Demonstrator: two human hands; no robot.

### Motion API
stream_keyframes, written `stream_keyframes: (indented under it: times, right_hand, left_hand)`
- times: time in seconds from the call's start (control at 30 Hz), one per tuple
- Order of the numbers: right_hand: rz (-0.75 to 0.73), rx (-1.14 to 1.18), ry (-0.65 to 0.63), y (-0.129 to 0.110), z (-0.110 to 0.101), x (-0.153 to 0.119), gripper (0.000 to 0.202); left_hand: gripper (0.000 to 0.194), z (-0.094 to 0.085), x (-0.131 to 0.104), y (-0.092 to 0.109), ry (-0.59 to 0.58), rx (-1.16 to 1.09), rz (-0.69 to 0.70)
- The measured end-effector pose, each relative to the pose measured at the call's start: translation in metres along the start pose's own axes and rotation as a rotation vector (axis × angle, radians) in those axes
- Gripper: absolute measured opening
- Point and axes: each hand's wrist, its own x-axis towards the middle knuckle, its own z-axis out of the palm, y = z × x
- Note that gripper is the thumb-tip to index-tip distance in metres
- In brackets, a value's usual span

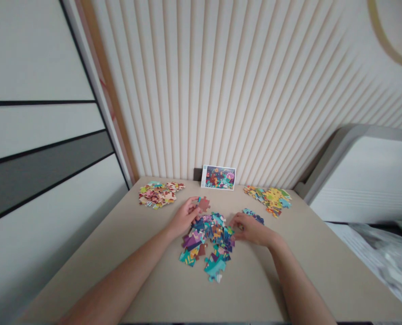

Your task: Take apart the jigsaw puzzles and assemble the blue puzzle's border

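Forearms (133, 268) nearest, crossing a beige table (174, 298). Left hand (184, 218) at a red-brown puzzle piece (204, 204), above the middle pile's (209, 232) far left side; can't tell if gripped. Right hand (250, 228), fingers curled at that pile's right edge; grip unclear. Blue pieces (259, 219) just beyond it. Picture card (218, 177) upright at back, between pink pile (158, 195) and yellow pile (271, 197).

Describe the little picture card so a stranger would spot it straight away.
Look to the ribbed cream wall behind the table. At the table's far edge stands the picture card, white-bordered, with a dark, colorful scene. Unlike the loose puzzle piles, it is upright and whole.
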Motion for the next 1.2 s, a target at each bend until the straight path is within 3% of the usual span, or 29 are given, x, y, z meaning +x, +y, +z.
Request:
stream_keyframes:
  times: [0.1, 0.2, 0.4, 0.47, 0.6, 0.67, 0.83, 1.03, 1.2]
  right_hand:
    - [0.021, 0.165, 0.023, 0.004, -0.007, -0.005, 0.026]
    - [0.057, 0.294, 0.077, 0.014, -0.018, -0.011, 0.030]
    - [0.124, 0.044, 0.351, 0.026, -0.030, -0.014, 0.037]
    - [0.089, 0.037, 0.278, 0.015, -0.026, -0.013, 0.034]
    - [-0.026, 0.107, -0.021, -0.012, -0.009, -0.008, 0.033]
    - [-0.052, 0.069, -0.079, -0.018, 0.000, -0.005, 0.036]
    - [-0.015, 0.062, -0.090, -0.012, 0.009, -0.002, 0.036]
    - [0.004, 0.339, -0.041, -0.006, -0.001, -0.004, 0.020]
    - [-0.027, 0.544, 0.048, -0.011, -0.009, -0.005, 0.039]
  left_hand:
    - [0.059, 0.000, 0.000, 0.001, 0.005, -0.007, 0.003]
    - [0.057, 0.000, 0.000, 0.002, -0.003, -0.011, 0.007]
    - [0.059, 0.001, -0.001, 0.002, 0.004, -0.020, -0.002]
    - [0.058, 0.001, -0.001, 0.002, 0.002, -0.023, -0.002]
    - [0.055, 0.001, -0.001, 0.003, -0.004, -0.025, -0.005]
    - [0.055, 0.001, -0.001, 0.002, 0.000, -0.027, -0.007]
    - [0.055, 0.001, 0.000, 0.001, 0.009, -0.024, -0.005]
    - [0.058, 0.002, 0.000, 0.002, 0.013, -0.032, -0.023]
    - [0.056, 0.002, 0.000, 0.001, 0.009, -0.038, -0.013]
